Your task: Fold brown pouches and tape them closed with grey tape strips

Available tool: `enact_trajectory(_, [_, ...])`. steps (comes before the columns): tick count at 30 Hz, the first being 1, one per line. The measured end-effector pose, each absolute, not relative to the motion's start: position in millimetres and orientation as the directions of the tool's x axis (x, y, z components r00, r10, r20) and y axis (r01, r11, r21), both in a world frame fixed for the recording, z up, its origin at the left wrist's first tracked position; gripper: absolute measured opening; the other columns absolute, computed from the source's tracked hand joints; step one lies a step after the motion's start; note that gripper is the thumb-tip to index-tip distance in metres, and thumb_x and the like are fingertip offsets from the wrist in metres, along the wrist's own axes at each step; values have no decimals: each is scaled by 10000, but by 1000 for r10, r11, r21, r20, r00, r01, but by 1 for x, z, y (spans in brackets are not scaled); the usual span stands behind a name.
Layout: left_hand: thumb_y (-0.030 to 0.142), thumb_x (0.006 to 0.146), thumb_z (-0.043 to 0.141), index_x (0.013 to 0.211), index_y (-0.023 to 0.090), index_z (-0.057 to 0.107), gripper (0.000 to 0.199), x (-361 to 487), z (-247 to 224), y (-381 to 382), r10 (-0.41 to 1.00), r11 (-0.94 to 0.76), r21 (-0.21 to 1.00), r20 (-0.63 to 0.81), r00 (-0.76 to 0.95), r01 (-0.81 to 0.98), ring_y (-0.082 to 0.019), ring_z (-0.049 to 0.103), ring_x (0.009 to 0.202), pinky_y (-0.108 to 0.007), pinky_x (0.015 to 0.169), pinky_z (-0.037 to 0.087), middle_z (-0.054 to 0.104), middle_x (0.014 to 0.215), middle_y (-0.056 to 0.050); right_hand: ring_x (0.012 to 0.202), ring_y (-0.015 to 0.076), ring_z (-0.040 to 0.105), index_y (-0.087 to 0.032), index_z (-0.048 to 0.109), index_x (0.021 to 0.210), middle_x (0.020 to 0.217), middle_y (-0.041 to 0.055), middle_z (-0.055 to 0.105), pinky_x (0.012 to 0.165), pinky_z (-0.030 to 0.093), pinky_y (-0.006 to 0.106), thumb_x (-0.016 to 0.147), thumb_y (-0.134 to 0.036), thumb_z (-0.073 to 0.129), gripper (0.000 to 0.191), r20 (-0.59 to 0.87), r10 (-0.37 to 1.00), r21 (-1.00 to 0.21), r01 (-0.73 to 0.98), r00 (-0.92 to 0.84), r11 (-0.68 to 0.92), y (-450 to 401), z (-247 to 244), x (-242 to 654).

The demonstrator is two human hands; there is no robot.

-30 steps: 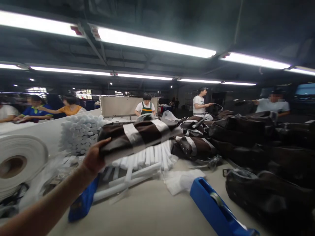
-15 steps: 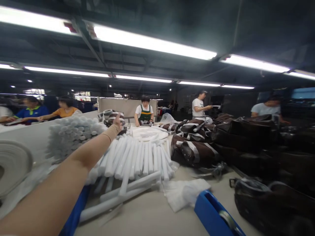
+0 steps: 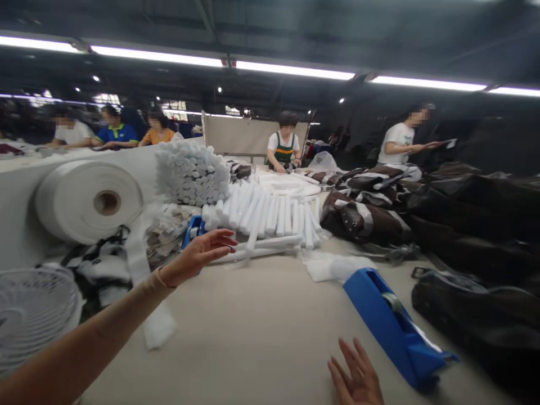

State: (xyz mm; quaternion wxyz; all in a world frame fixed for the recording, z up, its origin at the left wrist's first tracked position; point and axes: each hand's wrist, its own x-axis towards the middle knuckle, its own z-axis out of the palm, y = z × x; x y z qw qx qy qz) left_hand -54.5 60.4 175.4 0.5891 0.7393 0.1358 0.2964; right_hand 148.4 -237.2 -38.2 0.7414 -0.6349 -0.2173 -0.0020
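L hand (image 3: pixel 200 256) & R hand (image 3: pixel 358 378) both empty, fingers loosely spread; blue tape dispenser (image 3: pixel 394 334) on table (image 3: pixel 240 332) just beside R, prob heavy, hard, best grabbed round body; white foam rods (image 3: pixel 270 216) nr L look light, soft, hold mid-rod

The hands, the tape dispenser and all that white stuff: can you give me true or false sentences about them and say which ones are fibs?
1. The right hand is near the blue tape dispenser. True.
2. The left hand is gripping a brown bag. False: it holds nothing.
3. In the picture, the big white roll is right of the stacked white rods. False: it is left of them.
4. A person farther back wears a green apron. True.
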Motion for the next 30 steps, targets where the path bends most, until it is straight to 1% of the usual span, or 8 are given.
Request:
enact_trajectory(3, [443, 805, 688, 1200, 160, 574, 499, -116, 150, 58, 692, -440, 898, 349, 632, -14, -252, 654, 1018, -374, 907, 517, 683, 1115, -120, 1100, 308, 646, -211, 451, 1383, 1424, 157, 477, 685, 621, 276, 700, -433, 784, 792, 170, 342, -983, 132, 924, 131, -241, -18, 138])
enact_trajectory(8, [562, 852, 519, 1171, 96, 587, 569, -196, 87, 71, 814, -577, 559, 459, 357, 596, -313, 614, 1028, -474, 934, 486, 642, 1105, -171, 876, 240, 703, -149, 573, 1226, 1266, 156, 609, 566, 584, 224, 701, -510, 763, 665, 136, 387, -991, 130, 912, 40, -241, -3, 127])
enact_trajectory(12, [663, 853, 426, 1280, 55, 514, 748, -215, 35, 74, 793, -531, 331, 519, 319, 780, -385, 466, 1277, -526, 1065, 379, 502, 1334, -262, 864, 241, 701, -137, 625, 1125, 1153, 145, 661, 575, 577, 240, 707, -559, 738, 605, 140, 457, -988, 156, 878, 2, -230, -6, 129])
enact_trajectory(16, [760, 843, 330, 1347, 63, 469, 872, -204, 3, 74, 690, -641, 168, 555, 466, 749, -396, 312, 1404, -553, 1122, 291, 352, 1491, -275, 814, 246, 700, -134, 673, 995, 998, 138, 704, 575, 569, 273, 678, -617, 727, 580, 117, 608, -986, 166, 785, -25, -211, -4, 124])
enact_trajectory(19, [803, 832, 233, 1301, 57, 515, 925, -191, 3, 80, 655, -667, 156, 588, 474, 728, -434, 314, 1394, -639, 1104, 243, 407, 1447, -298, 774, 231, 699, -149, 669, 995, 951, 125, 710, 581, 551, 277, 721, -613, 699, 539, 106, 692, -983, 179, 714, -33, -199, -3, 117])
enact_trajectory(22, [725, 880, 298, 1262, 101, 548, 774, -173, 27, 90, 572, -742, 199, 687, 449, 640, -400, 281, 1421, -609, 1137, 216, 414, 1457, -256, 712, 201, 687, -162, 628, 950, 882, 100, 706, 553, 511, 249, 769, -600, 671, 476, 94, 697, -988, 153, 710, -23, -194, -5, 110])
enact_trajectory(27, [605, 898, 447, 1182, 179, 600, 534, -124, 59, 98, 480, -877, 370, 639, 601, 307, -308, 536, 1244, -488, 1093, 396, 565, 1330, -149, 497, 114, 546, -172, 525, 663, 561, 15, 575, 477, 426, 210, 857, -658, 516, 524, 124, 660, -991, 130, 741, 41, -193, -10, 109])
enact_trajectory(30, [601, 875, 503, 1186, 207, 632, 518, -89, 46, 90, 386, -908, 370, 552, 739, 198, -294, 576, 1209, -465, 1074, 439, 613, 1292, -115, 461, 107, 525, -161, 547, 600, 509, 11, 549, 453, 404, 204, 854, -670, 500, 571, 114, 662, -987, 161, 741, -10, -193, -12, 109])
